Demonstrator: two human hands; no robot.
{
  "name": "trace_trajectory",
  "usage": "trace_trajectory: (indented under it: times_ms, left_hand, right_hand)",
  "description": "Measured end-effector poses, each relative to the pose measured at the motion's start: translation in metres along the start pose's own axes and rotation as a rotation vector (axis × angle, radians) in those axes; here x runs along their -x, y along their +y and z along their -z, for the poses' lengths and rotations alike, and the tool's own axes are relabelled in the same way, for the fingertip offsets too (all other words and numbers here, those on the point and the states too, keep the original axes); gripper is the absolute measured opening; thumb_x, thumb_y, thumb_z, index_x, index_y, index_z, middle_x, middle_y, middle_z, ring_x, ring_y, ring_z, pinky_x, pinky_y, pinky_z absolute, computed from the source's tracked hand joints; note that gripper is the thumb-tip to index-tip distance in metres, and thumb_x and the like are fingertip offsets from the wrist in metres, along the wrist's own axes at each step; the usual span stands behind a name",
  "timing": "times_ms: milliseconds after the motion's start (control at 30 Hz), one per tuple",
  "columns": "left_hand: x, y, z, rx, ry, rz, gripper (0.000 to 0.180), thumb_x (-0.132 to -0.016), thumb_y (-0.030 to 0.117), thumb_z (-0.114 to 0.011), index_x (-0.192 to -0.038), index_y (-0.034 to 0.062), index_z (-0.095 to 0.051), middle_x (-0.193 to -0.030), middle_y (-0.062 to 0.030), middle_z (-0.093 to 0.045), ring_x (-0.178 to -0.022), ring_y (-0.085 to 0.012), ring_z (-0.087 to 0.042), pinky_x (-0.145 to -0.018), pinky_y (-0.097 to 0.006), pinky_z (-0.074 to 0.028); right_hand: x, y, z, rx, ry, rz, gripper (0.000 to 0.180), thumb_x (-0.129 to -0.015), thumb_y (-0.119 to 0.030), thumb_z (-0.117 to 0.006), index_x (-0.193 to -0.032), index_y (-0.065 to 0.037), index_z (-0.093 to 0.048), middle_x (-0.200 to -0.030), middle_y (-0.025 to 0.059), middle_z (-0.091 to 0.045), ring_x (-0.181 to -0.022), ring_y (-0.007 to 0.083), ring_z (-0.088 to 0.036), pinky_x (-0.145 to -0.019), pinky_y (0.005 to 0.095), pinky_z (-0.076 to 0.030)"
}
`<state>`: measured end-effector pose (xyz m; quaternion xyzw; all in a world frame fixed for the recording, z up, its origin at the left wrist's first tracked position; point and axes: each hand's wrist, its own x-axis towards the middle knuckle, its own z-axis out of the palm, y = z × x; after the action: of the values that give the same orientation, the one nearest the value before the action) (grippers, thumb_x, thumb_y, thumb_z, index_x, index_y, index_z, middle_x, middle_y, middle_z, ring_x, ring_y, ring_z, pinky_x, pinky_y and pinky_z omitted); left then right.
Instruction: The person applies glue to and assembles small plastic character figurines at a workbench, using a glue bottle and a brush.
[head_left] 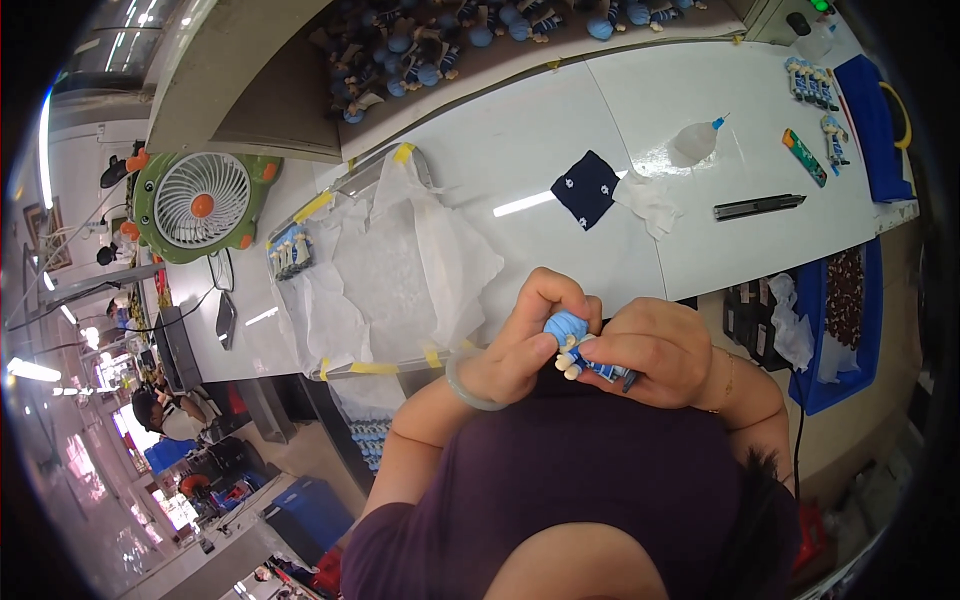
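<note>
Both my hands meet in front of my chest around a small figurine [567, 329] with a light-blue cap and a blue-and-white striped body. My left hand [515, 352] pinches the capped head between thumb and fingers. With its fingers curled, my right hand [655, 352] grips the body, whose far side is hidden behind the fingers. Beyond my hands on the white table lie a folded navy cloth [586, 190] and a crumpled white tissue [650, 203]. To my left is a tray lined with white sheets [385, 270], with several similar figurines [290, 252] at its corner.
A green fan [200, 205] and a phone [226, 320] stand at the left. Farther right are a squeeze bottle [695, 143], a black utility knife [760, 207], a green packet [804, 158] and a blue bin [872, 130]. A shelf [520, 62] of figurines spans the back.
</note>
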<state>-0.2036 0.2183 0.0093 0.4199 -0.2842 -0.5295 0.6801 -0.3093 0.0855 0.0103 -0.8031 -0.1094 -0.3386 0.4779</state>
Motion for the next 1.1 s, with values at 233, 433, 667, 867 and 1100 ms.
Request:
trace_trajectory:
  times_ms: [233, 433, 667, 867, 1100]
  left_hand:
    - [0.006, -0.006, 0.003, -0.102, 0.014, -0.135, 0.030, -0.083, 0.034, -0.048, -0.096, 0.0108, -0.033, -0.082, -0.0131, -0.049, -0.071, -0.0167, -0.047, -0.060, -0.027, -0.040]
    - [0.007, -0.009, 0.002, -0.094, -0.037, -0.163, 0.027, -0.084, 0.032, -0.046, -0.096, 0.0120, -0.034, -0.083, -0.0132, -0.050, -0.070, -0.0153, -0.048, -0.058, -0.027, -0.041]
    - [0.004, -0.012, -0.002, 0.044, 0.029, -0.135, 0.024, -0.085, 0.030, -0.042, -0.096, 0.0095, -0.035, -0.078, -0.0128, -0.048, -0.066, -0.0134, -0.043, -0.058, -0.026, -0.038]
    - [0.006, -0.018, 0.002, 0.078, -0.006, -0.214, 0.026, -0.087, 0.028, -0.040, -0.099, 0.0052, -0.036, -0.075, -0.0123, -0.045, -0.062, -0.0118, -0.039, -0.056, -0.025, -0.035]
    - [-0.001, -0.008, 0.011, -0.458, -0.111, -0.511, 0.023, -0.077, 0.013, -0.049, -0.097, 0.0028, -0.041, -0.065, -0.0076, -0.044, -0.051, -0.0149, -0.036, -0.046, -0.028, -0.031]
  right_hand:
    - [0.000, 0.000, -0.004, -0.023, -0.001, 0.022, 0.031, -0.065, -0.005, -0.068, -0.093, -0.005, -0.055, -0.072, 0.0030, -0.055, -0.058, 0.0173, -0.053, -0.048, 0.0267, -0.042]
    - [0.002, 0.000, -0.006, -0.033, -0.001, 0.026, 0.031, -0.065, -0.005, -0.068, -0.093, -0.005, -0.054, -0.073, 0.0035, -0.055, -0.058, 0.0185, -0.053, -0.050, 0.0276, -0.043]
    - [0.004, 0.002, -0.007, -0.048, -0.020, 0.002, 0.036, -0.063, -0.009, -0.070, -0.095, -0.005, -0.054, -0.073, 0.0041, -0.055, -0.057, 0.0195, -0.052, -0.050, 0.0286, -0.043]
    - [0.005, 0.013, 0.004, -0.241, -0.067, 0.052, 0.043, -0.055, -0.006, -0.059, -0.098, -0.003, -0.053, -0.073, 0.0070, -0.053, -0.058, 0.0219, -0.051, -0.049, 0.0303, -0.042]
    - [0.035, 0.057, 0.031, 0.020, 0.576, -0.248, 0.052, -0.065, 0.000, -0.049, -0.116, 0.003, -0.036, -0.096, 0.0105, -0.046, -0.083, 0.0160, -0.044, -0.074, 0.0289, -0.036]
